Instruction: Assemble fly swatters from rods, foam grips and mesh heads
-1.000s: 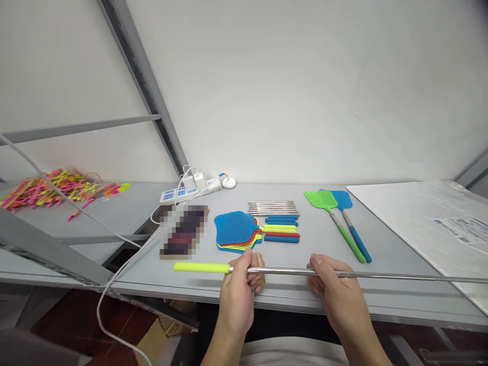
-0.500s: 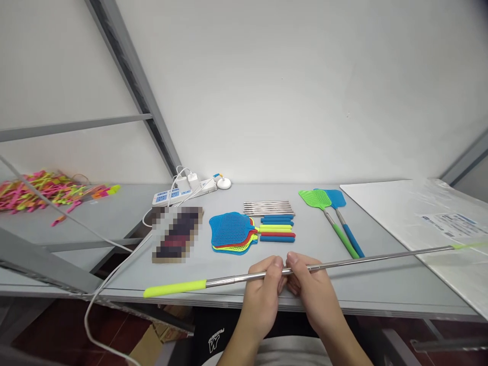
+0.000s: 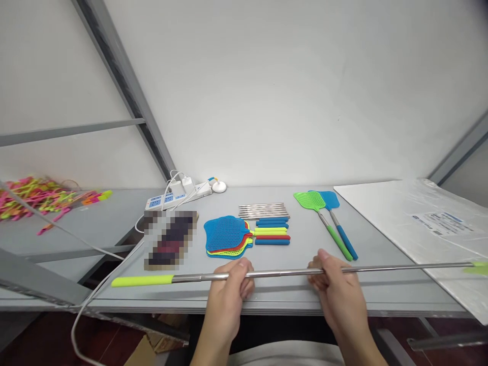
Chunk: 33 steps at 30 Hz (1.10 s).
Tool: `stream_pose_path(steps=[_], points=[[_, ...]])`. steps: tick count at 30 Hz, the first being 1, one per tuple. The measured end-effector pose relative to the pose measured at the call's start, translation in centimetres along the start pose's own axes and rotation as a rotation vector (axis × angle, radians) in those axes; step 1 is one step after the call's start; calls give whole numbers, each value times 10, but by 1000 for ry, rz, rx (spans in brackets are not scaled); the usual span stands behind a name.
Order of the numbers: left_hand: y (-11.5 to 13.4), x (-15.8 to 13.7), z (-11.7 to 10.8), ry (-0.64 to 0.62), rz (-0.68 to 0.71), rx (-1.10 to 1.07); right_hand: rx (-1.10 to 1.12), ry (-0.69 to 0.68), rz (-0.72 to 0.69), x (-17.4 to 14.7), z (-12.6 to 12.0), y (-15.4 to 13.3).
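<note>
Hands (image 3: pixel 227 294) spread apart; long silver rod (image 3: pixel 280 273), yellow-green handle (image 3: pixel 143 280).

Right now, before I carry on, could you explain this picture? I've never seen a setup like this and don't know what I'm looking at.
There is no machine here: you see a person's bare left hand and right hand. The camera is worn on the head, looking forward and down. The hands, set apart, grip one long metal rod, with a yellow handle at its left end and a yellow-green piece at its right, cut off by the picture's edge.

On the grey table lie stacked swatter heads, loose coloured handles, short metal rods, a green swatter overlapping a blue swatter, and a power strip. One patch is pixelated, so I can't tell what it shows.
</note>
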<state>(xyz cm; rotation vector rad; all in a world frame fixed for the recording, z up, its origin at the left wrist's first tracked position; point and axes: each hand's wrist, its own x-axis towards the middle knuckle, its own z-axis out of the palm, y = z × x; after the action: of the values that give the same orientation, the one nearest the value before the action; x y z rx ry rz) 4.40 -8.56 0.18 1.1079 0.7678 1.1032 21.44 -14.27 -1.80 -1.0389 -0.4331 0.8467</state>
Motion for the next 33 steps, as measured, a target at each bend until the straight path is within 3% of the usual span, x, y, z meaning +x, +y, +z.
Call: stream_pose_path(steps=[5, 11, 15, 18, 21, 29, 33], points=[[6, 1, -3, 62, 11, 5, 11, 25, -47, 10, -14, -17], [-1, -1, 22, 141, 27, -212, 87, 47, -52, 11, -5, -19], [-13, 0, 39, 34, -7, -256, 7, -81, -39, 8, 3, -5], [-24, 2, 46, -59, -10, -204, -75, -200, -23, 5, 9, 8], [-30, 5, 49, -142, -40, -118, -109, -234, -34, 4, 15, 14], [-19, 14, 48, -269, -17, 137, -84, -322, -44, 4, 25, 10], [-9, 17, 47, -235, -29, 146, -181, -336, -170, 4, 27, 4]])
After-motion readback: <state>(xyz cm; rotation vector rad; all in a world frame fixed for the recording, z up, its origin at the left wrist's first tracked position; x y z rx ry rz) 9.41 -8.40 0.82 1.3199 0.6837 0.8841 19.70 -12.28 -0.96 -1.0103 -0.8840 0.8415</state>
